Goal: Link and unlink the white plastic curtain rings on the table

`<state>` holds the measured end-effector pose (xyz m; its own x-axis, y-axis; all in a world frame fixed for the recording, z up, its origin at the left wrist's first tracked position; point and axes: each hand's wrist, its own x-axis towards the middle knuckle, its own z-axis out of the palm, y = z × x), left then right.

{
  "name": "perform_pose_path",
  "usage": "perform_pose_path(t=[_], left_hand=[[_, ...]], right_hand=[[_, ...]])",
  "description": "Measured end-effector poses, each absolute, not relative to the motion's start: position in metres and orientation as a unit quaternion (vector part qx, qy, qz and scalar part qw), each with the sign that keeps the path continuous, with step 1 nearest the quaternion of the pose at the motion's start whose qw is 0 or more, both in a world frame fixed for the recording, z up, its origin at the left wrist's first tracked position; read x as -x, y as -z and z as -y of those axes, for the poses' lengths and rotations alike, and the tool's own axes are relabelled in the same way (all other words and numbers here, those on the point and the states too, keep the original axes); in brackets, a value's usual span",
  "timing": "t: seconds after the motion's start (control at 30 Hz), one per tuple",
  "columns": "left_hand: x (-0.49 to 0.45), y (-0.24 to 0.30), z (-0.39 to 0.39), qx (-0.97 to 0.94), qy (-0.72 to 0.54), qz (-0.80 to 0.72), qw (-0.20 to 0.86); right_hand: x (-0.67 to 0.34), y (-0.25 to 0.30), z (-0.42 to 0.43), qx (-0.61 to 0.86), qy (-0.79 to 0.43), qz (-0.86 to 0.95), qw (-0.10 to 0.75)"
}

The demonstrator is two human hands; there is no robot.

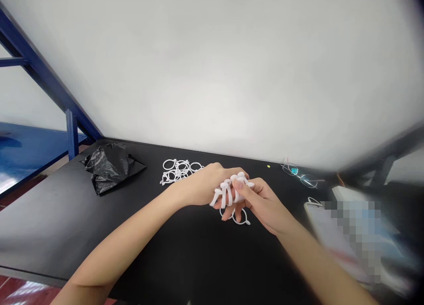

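Note:
Several white plastic rings with small knobs (228, 192) are bunched side by side between my hands, their bands around or against the fingers of my left hand (212, 181). That hand is curled, its back toward me, and some of its fingertips show below the bunch. My right hand (263, 203) grips the bunch from the right, its thumb pressed on the knobs. Just beneath the fingers, a couple of white rings (243, 219) show against the black tabletop; whether they hang or lie there I cannot tell. Beyond my left wrist lies a loose pile of similar rings (175, 170).
A crumpled black plastic bag (111, 166) lies at the left of the black table (185, 261). Eyeglasses (300, 175) rest at the back right. Nearer on the right are a phone-like slab (327, 234) and blurred items. A white wall (212, 75) stands behind, blue metal framing (49, 75) at left.

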<state>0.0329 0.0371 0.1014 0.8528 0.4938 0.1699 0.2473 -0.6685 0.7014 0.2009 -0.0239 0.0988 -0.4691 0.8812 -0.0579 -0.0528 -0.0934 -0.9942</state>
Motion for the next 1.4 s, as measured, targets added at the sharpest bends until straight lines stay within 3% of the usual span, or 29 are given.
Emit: perform_pose_path(t=[0.43, 0.63, 1.2, 1.4], left_hand=[[-0.029, -0.103, -0.036, -0.913, -0.201, -0.192, 0.297], [-0.031, -0.101, -0.033, -0.900, -0.226, -0.185, 0.325], [-0.034, -0.099, -0.044, -0.829, -0.284, -0.161, 0.454], [-0.034, -0.100, -0.039, -0.842, -0.272, -0.185, 0.427]], right_hand=[[-0.209, -0.108, 0.024, 0.359, -0.653, 0.563, 0.358], [-0.215, -0.109, 0.022, 0.358, -0.649, 0.582, 0.334], [-0.202, -0.101, 0.042, 0.409, -0.400, 0.713, 0.405], [-0.202, -0.103, 0.039, 0.403, -0.490, 0.668, 0.389]])
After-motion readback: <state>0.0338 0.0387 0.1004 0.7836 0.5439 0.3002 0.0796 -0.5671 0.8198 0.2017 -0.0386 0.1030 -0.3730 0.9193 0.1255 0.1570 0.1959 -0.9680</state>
